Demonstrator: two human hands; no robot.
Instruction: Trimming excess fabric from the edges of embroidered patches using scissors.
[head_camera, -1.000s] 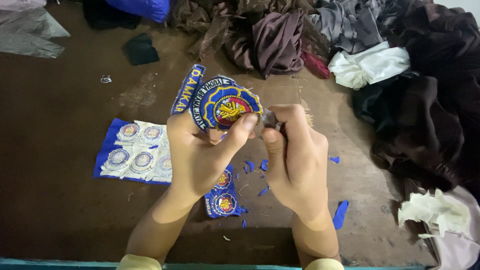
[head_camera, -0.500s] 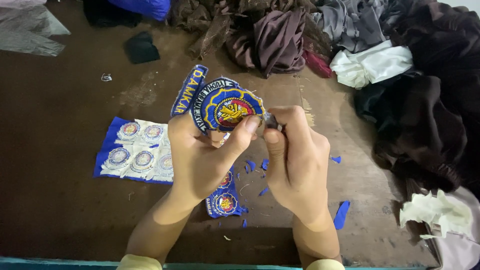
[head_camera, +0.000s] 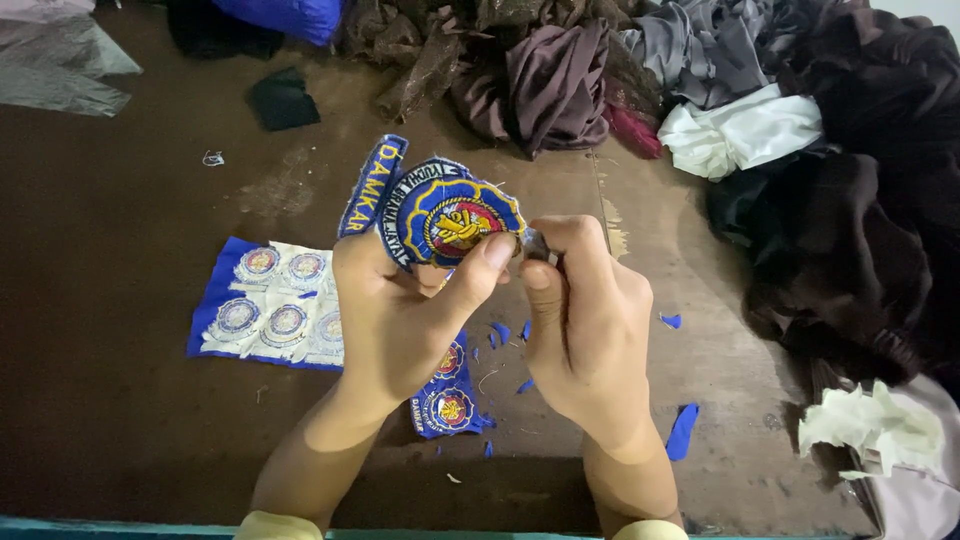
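The left hand (head_camera: 400, 320) pinches a round embroidered patch (head_camera: 455, 215) of blue, yellow and red thread between thumb and fingers, holding it raised above the middle of the brown surface (head_camera: 120, 400), while the right hand (head_camera: 585, 320) has its fingers pressed around a small metal tool (head_camera: 533, 245) that touches the patch's right edge; what kind of tool it is cannot be told. A curved blue strip (head_camera: 372, 185) hangs off the patch's left side. A stiff sheet of small round patches (head_camera: 265, 305) lies flat left of the hands, blue fabric scraps (head_camera: 683, 432) lie scattered beneath and to the right, and crumpled dark clothes (head_camera: 850, 230) crowd the far and right edges.
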